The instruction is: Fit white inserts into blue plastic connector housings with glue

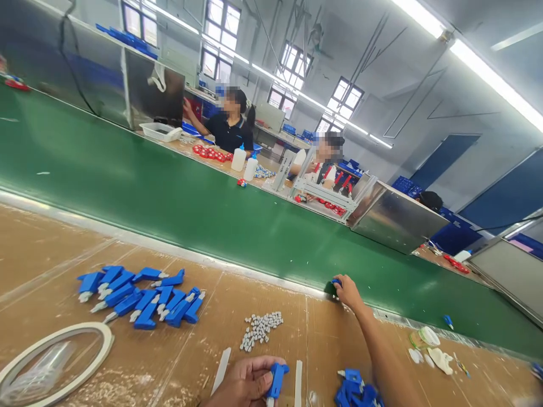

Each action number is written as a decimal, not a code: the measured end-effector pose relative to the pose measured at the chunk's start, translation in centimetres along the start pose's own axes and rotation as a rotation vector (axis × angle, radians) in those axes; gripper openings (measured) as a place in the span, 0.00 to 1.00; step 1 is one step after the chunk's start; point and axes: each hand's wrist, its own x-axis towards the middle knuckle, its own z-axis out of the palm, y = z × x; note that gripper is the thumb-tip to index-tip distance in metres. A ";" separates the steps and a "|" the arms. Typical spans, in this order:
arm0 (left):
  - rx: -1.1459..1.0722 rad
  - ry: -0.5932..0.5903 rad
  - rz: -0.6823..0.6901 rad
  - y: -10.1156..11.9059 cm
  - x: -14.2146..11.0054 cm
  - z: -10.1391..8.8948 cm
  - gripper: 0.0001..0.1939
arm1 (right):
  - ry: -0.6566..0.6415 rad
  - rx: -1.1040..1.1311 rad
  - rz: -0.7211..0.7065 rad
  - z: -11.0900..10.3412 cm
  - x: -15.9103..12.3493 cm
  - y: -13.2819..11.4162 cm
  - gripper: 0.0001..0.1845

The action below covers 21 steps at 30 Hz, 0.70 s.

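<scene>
My left hand (pixel 250 383) is closed on a blue plastic part (pixel 276 380) with a whitish tip pointing down, low in the middle of the view. My right hand (pixel 348 291) reaches out to the near edge of the green belt (pixel 182 186), fingers closed round another small blue piece (pixel 336 281), mostly hidden by them. Just beyond my left hand lies a loose heap of small grey pieces (pixel 261 329). A pile of blue parts (pixel 144 297) with whitish tips is spread out on the left. Below my right forearm sits a smaller pile of blue parts (pixel 356 390).
Two pale strips (pixel 298 381) flank my left hand. A roll of tape (pixel 106 339) lies at lower left. At right are an open tub (pixel 429 337) and a single blue part (pixel 448 321) on the belt. Co-workers (pixel 232 133) sit across the belt, near white bottles (pixel 238 158).
</scene>
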 end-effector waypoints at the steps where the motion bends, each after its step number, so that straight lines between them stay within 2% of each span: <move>1: 0.006 0.011 -0.004 0.1 -0.3 0.2 0.27 | -0.058 0.018 -0.045 -0.2 -1.0 0.4 0.14; 6: 0.034 0.025 -0.003 1.0 -1.4 1.2 0.27 | -0.392 0.097 -0.199 -2.2 -8.4 3.0 0.08; 8: 0.041 0.037 -0.008 1.3 -1.7 1.4 0.26 | -0.449 0.126 -0.217 -3.2 -10.7 3.7 0.08; 11: 0.058 0.048 -0.011 1.5 -2.2 1.5 0.25 | -0.393 0.178 -0.233 -4.3 -12.4 3.8 0.15; 14: 0.091 0.038 0.008 1.7 -2.5 1.8 0.24 | -0.292 0.219 -0.259 -3.9 -12.5 1.9 0.14; 21: 0.128 0.033 0.030 1.4 -2.0 1.8 0.24 | -0.086 0.340 -0.428 1.3 -12.1 -7.1 0.09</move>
